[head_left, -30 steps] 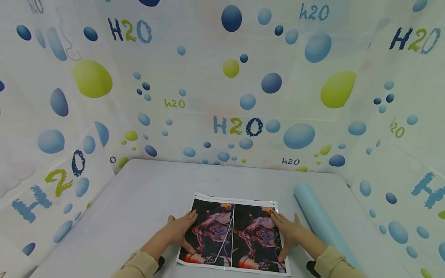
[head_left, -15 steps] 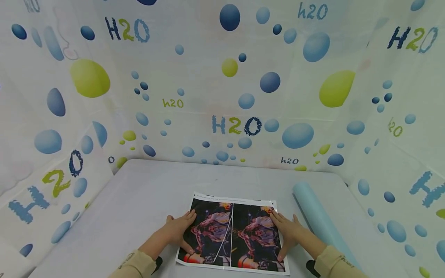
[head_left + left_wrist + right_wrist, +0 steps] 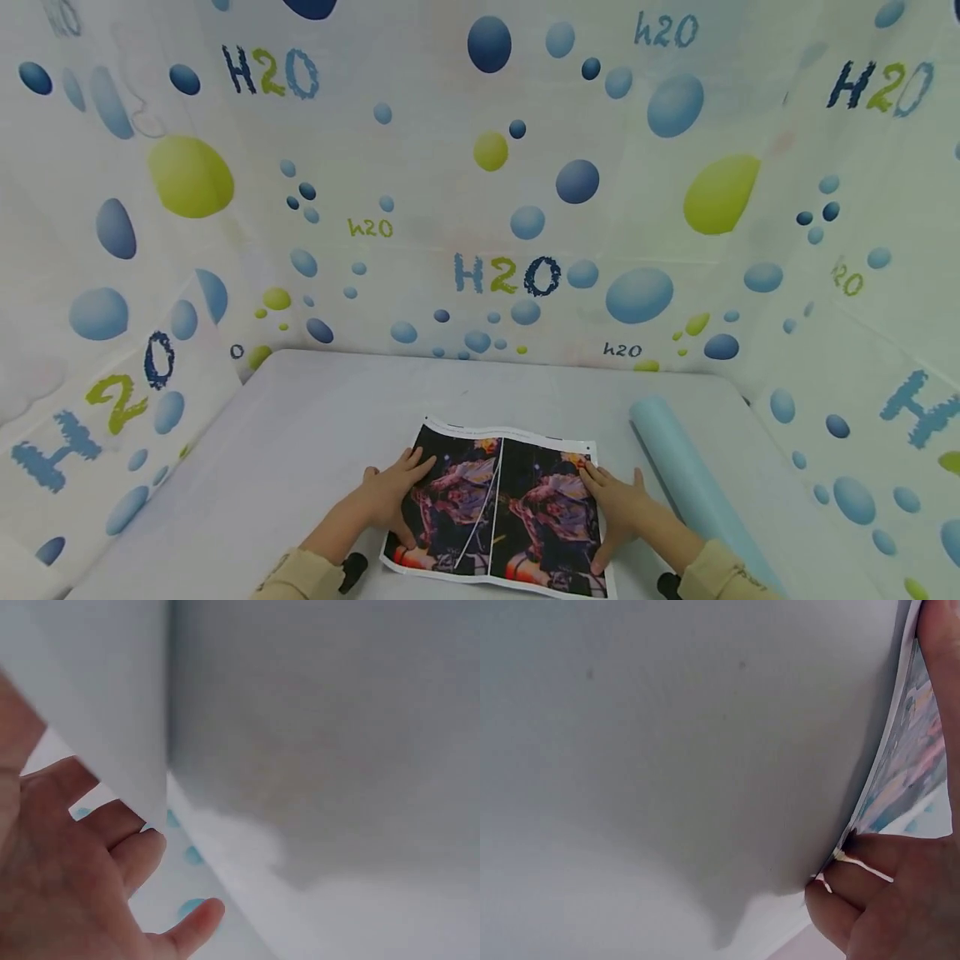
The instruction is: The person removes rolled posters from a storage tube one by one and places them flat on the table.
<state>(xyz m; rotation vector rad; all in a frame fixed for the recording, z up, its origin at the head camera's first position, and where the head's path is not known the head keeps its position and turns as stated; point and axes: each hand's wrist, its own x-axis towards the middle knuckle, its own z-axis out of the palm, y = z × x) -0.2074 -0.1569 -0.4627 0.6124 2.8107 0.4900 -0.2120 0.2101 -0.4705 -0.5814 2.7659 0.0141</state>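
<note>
A printed sheet (image 3: 517,500) with a white border shows two near-identical dark, colourful pictures side by side. In the head view it lies low in the middle, over the front of the white table, with its top edge slightly wavy. My left hand (image 3: 392,502) grips its left edge, and my right hand (image 3: 621,504) holds the right edge. The left wrist view shows curled fingers (image 3: 139,851) at the edge of the pale paper (image 3: 112,697). From the right wrist, bent fingers (image 3: 836,896) meet the sheet's curved edge, with some of the print (image 3: 919,742) beyond it.
A light-blue roll (image 3: 697,483) lies lengthwise on the white table (image 3: 322,442), just right of the right hand. Behind and on both sides hang white sheets (image 3: 435,167) printed with blue and green bubbles and H2O lettering.
The printed sheet has turned slightly and its upper edge now bows more. Both hands keep their hold and shift a little with it. The head view has moved slightly.
</note>
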